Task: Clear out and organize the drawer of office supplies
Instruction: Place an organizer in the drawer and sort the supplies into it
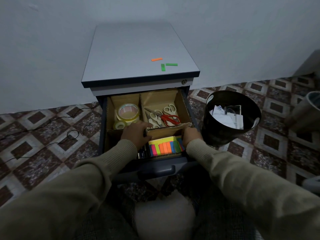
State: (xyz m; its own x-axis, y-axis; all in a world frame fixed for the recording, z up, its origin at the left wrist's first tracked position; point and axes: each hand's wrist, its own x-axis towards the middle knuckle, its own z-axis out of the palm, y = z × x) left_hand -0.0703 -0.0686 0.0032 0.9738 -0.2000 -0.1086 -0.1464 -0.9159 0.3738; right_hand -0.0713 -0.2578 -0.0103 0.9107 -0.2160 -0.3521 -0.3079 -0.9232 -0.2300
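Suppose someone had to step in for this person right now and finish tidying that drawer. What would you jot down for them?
Left hand: in the drawer, fingers curled at the left end of the cardboard divider.
Right hand: at the divider's right end; its grip is hidden.
Sorted so far: tape rolls back left, scissors back right, sticky flags front right. A dark item sits front left, too dim to identify.
Waste bin beside the cabinet holds discarded paper.
Left to do: seat the divider, which looks bent, then put away the three loose flags lying on the cabinet top.
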